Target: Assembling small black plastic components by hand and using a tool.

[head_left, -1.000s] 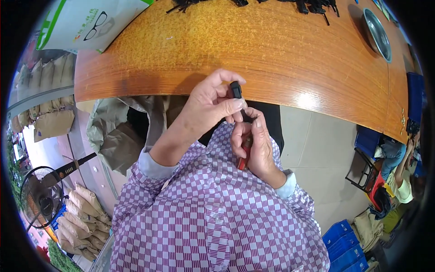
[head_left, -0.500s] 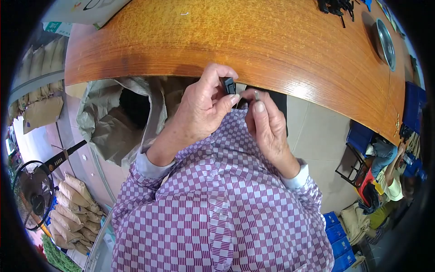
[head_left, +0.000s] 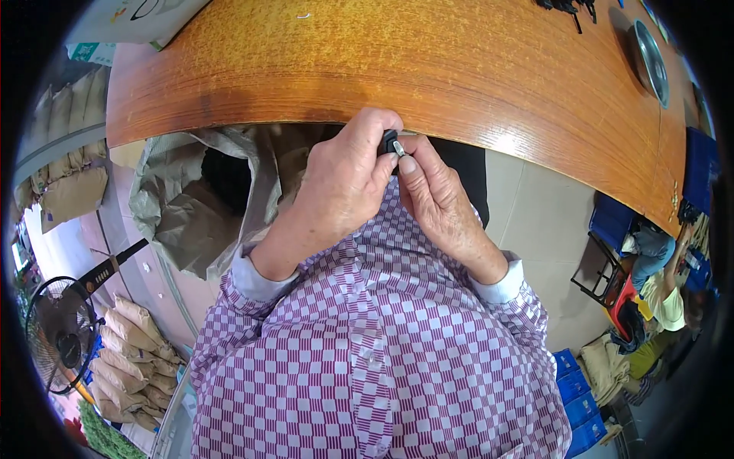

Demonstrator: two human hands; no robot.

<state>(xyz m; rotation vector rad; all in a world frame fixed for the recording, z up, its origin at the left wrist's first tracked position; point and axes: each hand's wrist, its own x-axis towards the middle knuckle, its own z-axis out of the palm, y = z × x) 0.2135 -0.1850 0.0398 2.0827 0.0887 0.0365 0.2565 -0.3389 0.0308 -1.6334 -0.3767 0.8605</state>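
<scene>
Head view: a small black part (head_left: 389,141) with a silvery tip is pinched by the fingers of the left hand (head_left: 344,183) and is touched by the right hand (head_left: 436,203), both closed on it, just below the wooden bench (head_left: 382,69) edge. Its exact kind cannot be told. A grey sack (head_left: 191,203) lies left.

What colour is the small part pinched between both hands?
Black small part with a silvery tip, head view.
</scene>
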